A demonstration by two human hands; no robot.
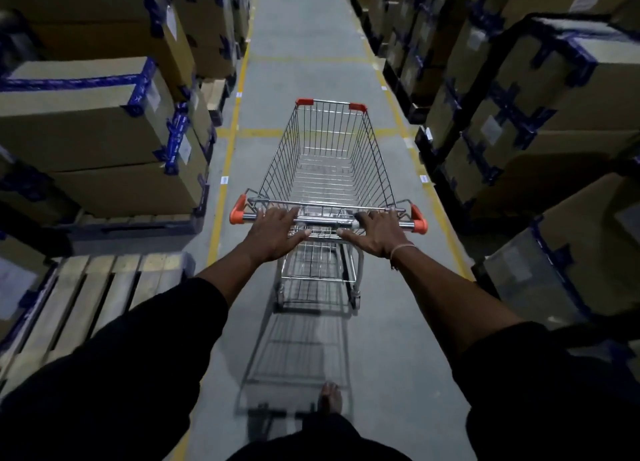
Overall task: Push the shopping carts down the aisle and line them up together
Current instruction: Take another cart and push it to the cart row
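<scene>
A metal wire shopping cart with orange corner caps stands in the middle of the aisle, pointing away from me, its basket empty. Its chrome handle bar runs across in front of me. My left hand lies over the left part of the bar, fingers curled on it. My right hand grips the right part of the bar, a thin band on the wrist. No other cart is in view. My bare foot shows on the floor below the cart's shadow.
Stacked cardboard boxes with blue tape line the left side, and more boxes line the right. A bare wooden pallet sits at near left. Yellow floor lines edge the grey concrete aisle, which runs straight ahead.
</scene>
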